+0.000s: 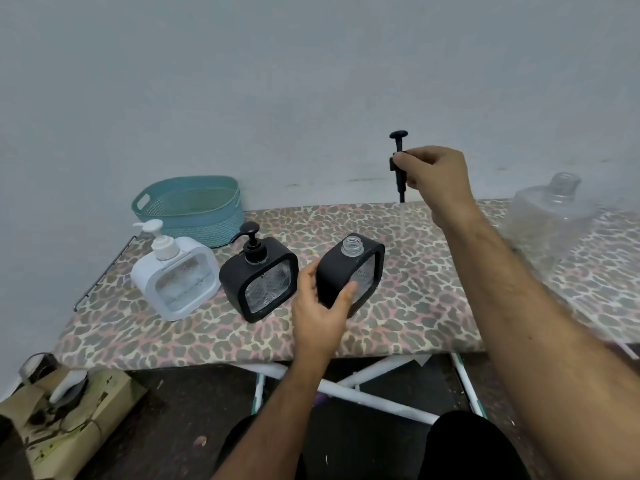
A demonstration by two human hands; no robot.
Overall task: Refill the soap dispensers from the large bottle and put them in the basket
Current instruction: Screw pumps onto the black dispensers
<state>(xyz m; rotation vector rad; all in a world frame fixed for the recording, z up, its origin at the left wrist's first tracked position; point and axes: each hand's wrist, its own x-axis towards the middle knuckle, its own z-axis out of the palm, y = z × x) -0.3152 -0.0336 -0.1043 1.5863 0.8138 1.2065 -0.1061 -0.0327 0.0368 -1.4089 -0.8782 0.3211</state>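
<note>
A leopard-print surface (398, 327) stands against a pale wall. Near its front edge, the left hand (320, 311) grips an uncapped black dispenser (349, 271); the right hand (438, 176) pinches its pump (400, 157) above. A capped black dispenser (258, 282) and white dispenser (175, 273) stand leftward, a teal basket (192, 207) at the back-left corner, the large clear bottle (554, 223) right.

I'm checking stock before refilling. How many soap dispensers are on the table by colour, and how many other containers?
Black dispensers: 2
White dispensers: 1
Large clear bottles: 1
Teal baskets: 1
Total: 5
</note>
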